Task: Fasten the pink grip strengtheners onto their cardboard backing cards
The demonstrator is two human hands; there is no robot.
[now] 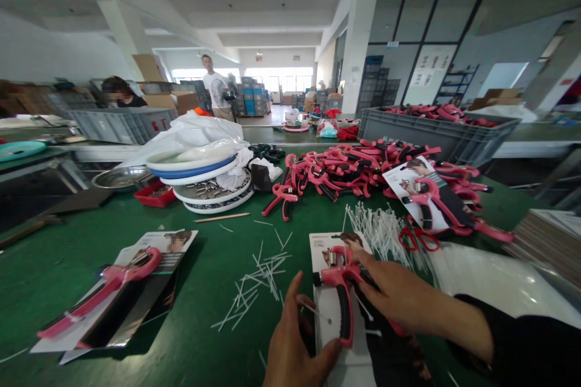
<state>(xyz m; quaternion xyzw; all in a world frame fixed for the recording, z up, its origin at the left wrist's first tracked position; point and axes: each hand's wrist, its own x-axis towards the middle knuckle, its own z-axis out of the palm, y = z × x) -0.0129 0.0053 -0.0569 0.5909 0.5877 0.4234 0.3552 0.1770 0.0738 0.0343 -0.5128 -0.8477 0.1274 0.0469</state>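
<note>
Pink grip trainer pinned down on its card

Pink plastic hand gripper point(341, 290) is pressed onto a white backing card point(333, 308) by the right hand point(394, 293), fingers closed over it. The card's edge is pinched by the left hand point(295, 344). White cable ties point(254, 290) are scattered just beside, on the green table point(204, 314).

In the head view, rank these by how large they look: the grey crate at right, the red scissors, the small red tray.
1. grey crate
2. red scissors and small red tray: these look about alike, and the scissors lie nearer the camera, so unranked.
</note>
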